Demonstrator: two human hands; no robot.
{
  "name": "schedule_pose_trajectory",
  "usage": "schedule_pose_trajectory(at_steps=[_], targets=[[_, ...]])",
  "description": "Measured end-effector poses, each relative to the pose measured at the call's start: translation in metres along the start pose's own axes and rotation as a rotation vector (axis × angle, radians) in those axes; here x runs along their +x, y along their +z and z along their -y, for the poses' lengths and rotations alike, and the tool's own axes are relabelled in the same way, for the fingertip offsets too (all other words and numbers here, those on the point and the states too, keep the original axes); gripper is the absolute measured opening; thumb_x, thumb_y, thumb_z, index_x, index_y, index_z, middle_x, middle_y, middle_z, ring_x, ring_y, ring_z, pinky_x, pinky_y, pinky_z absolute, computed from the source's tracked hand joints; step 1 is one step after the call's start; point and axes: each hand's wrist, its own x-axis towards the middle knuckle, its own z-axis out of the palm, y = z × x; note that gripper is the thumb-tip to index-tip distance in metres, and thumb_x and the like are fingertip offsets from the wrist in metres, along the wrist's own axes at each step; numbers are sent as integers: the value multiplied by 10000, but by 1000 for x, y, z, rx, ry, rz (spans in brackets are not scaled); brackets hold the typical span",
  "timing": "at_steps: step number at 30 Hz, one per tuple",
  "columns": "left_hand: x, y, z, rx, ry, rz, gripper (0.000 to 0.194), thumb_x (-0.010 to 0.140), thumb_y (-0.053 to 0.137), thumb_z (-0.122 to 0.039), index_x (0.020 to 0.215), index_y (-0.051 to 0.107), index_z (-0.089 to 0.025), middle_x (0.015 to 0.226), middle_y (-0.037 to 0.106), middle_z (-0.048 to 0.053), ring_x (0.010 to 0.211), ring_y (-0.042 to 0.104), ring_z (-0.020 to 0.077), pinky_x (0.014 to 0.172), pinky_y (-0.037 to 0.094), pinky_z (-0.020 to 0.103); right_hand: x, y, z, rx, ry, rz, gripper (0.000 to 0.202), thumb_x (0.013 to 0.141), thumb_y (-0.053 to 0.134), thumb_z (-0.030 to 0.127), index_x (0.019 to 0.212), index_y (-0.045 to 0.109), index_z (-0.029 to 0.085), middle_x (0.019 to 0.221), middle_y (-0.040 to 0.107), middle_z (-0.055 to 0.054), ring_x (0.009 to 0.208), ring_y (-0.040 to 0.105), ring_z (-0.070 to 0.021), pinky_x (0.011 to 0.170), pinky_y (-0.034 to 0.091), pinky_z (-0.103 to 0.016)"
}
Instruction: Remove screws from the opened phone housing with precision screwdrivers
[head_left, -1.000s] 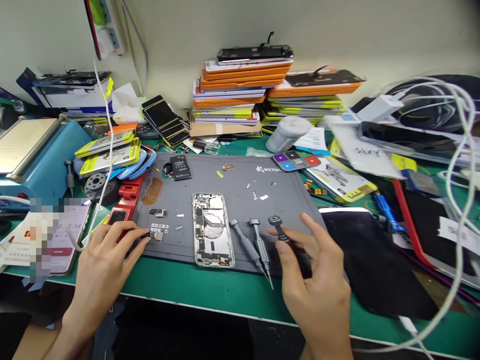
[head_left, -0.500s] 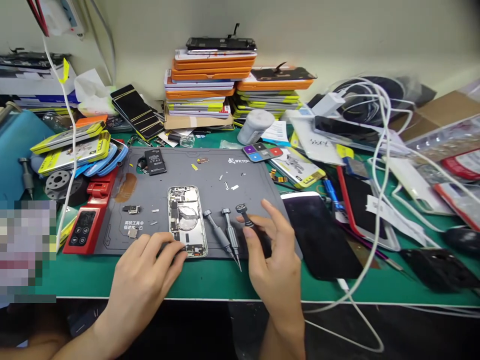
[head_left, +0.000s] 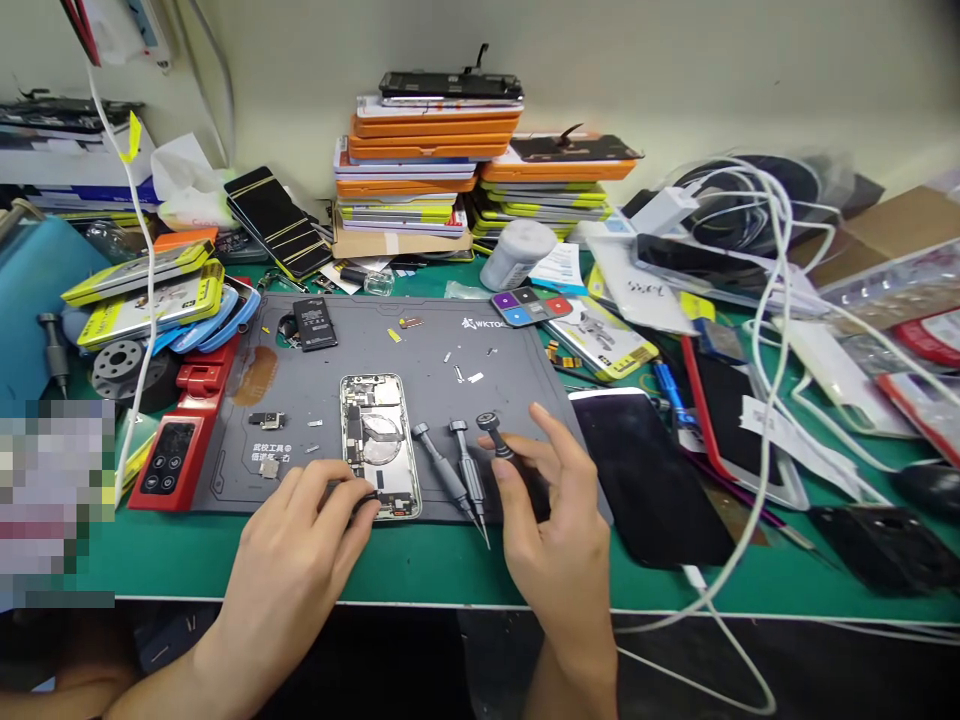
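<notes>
An opened phone point(head_left: 381, 445), its battery bay and circuit parts bare, lies upright on a grey work mat point(head_left: 525, 370). At its lower left corner my left hand point(head_left: 304, 540) is closed in a pinch; a small dark bit shows by the fingertips, too hidden to name. My right hand point(head_left: 559, 530) grips a dark screwdriver point(head_left: 491, 432) between thumb and fingers, its round cap up and its lower part hidden by the hand. Two grey screwdrivers point(head_left: 444, 470) lie between the phone and that hand, tips toward me.
A black battery point(head_left: 315, 324) and small metal parts point(head_left: 266, 420) lie on the mat. Left stands a red device with buttons point(head_left: 163, 465); right, a larger black-screened phone point(head_left: 652, 480) with a white cable point(head_left: 750, 480). Boxes point(head_left: 427, 145) are stacked at the back.
The whole view has shifted slightly, so everything sits a little further right. Both hands keep nearly the same place and grip relative to the phone.
</notes>
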Motion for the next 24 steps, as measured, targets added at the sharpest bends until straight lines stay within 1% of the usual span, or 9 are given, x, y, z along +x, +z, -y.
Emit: schedule_pose_trajectory(at_steps=[8, 12, 15, 17, 20, 21, 22, 23, 24], targets=[[-1, -4, 3, -27, -23, 71, 186, 1157, 489, -244, 1172, 668, -193, 1138, 704, 73, 976, 728, 217, 803, 620, 360, 1, 1, 0, 10, -19, -7, 534, 1087, 614, 321, 1606, 502, 265, 1145, 806, -82, 1082, 805, -262, 949, 695, -457], [-8, -3, 7, -29, -4, 36, 202, 1151, 522, -249, 1276, 664, -177, 1183, 709, 87, 1013, 726, 216, 854, 619, 362, 0, 2, -1, 17, -16, -16, 548, 1073, 636, 311, 1605, 507, 284, 1149, 807, -68, 1087, 801, -254, 956, 689, -449], [-16, -2, 10, -64, 25, -31, 203, 1110, 607, -174, 1300, 678, -163, 1194, 717, 88, 1023, 711, 198, 910, 600, 351, -4, 4, -6, 43, 8, -38, 560, 1059, 644, 276, 1604, 515, 284, 1181, 792, -76, 1118, 786, -260, 987, 672, -467], [-21, -3, 12, -58, 62, -84, 218, 1069, 662, -112, 1280, 701, -153, 1151, 723, 82, 997, 697, 189, 901, 583, 341, -7, 3, -8, 67, -9, -96, 517, 1059, 606, 231, 1572, 556, 283, 1184, 767, -80, 1050, 775, -237, 928, 671, -439], [-29, -1, 15, -4, 125, -104, 316, 1034, 701, -79, 1341, 712, -156, 1132, 736, 83, 998, 682, 206, 880, 571, 350, -8, -2, 1, 74, -146, -102, 468, 1051, 522, 163, 1493, 631, 269, 1024, 715, -56, 826, 691, -189, 725, 625, -360], [-31, 0, 17, 12, 134, -91, 344, 1036, 692, -75, 1368, 709, -164, 1155, 742, 88, 1013, 678, 216, 883, 571, 358, -7, -3, 7, 68, -215, -54, 475, 1040, 521, 148, 1489, 633, 258, 941, 690, -39, 766, 652, -183, 672, 596, -340], [-34, 2, 18, 24, 137, -75, 365, 1042, 676, -74, 1392, 705, -172, 1185, 745, 92, 1026, 672, 226, 890, 571, 368, -6, -5, 14, 48, -277, 16, 507, 1027, 541, 141, 1520, 601, 246, 905, 684, -28, 736, 635, -182, 650, 586, -334], [-36, 4, 19, 32, 135, -63, 378, 1051, 655, -76, 1412, 702, -179, 1214, 748, 95, 1034, 666, 234, 899, 571, 378, -4, -5, 22, 12, -336, 34, 545, 1012, 595, 140, 1547, 566, 237, 904, 699, -19, 706, 624, -175, 634, 581, -325], [-38, 6, 20, 36, 135, -55, 385, 1061, 634, -83, 1428, 698, -183, 1234, 749, 96, 1037, 658, 239, 907, 570, 385, -1, -4, 30, 16, -452, 95, 558, 996, 650, 132, 1541, 561, 207, 859, 704, 0, 632, 594, -149, 569, 544, -289]])
